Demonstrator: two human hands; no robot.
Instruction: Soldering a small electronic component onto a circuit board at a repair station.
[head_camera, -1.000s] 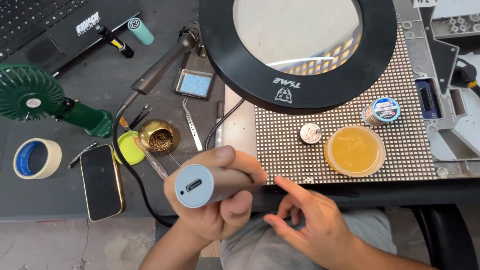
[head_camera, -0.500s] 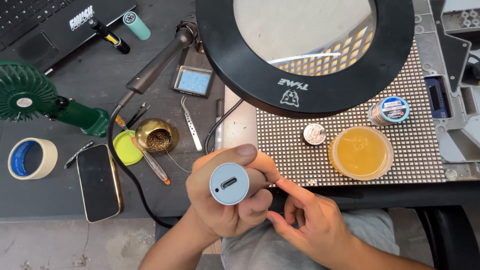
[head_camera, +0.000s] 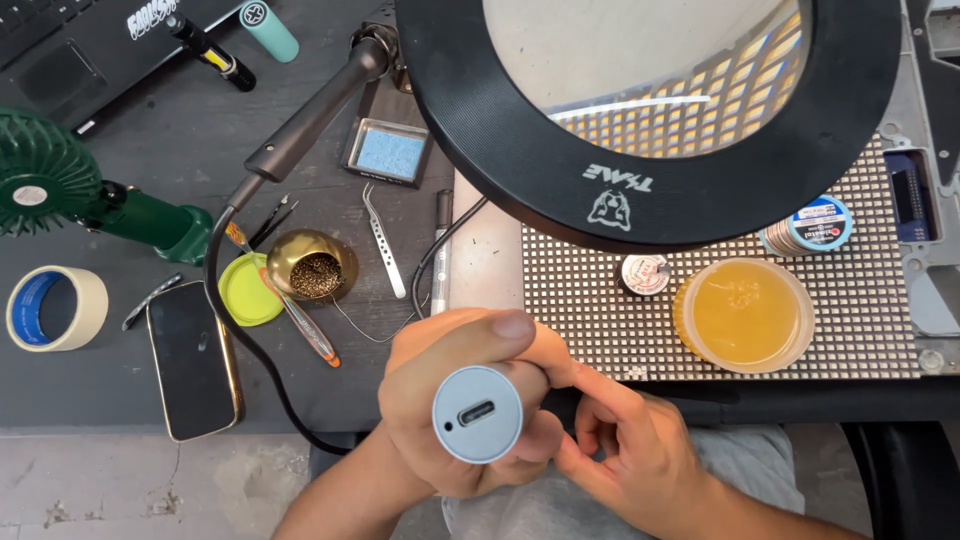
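My left hand (head_camera: 460, 390) is wrapped tight round the grey cylindrical tool (head_camera: 478, 414), held off the desk's (head_camera: 150, 160) front edge, long axis w/ port end toward me. Right hand (head_camera: 630, 450), empty & half-curled, fingertips touching it from the right.

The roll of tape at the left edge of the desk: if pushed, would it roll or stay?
The roll of tape lies flat on its side on the dark desk, so a push would probably slide it, not roll it. Its open hollow core suggests it is light. Stood on edge, it would likely roll.
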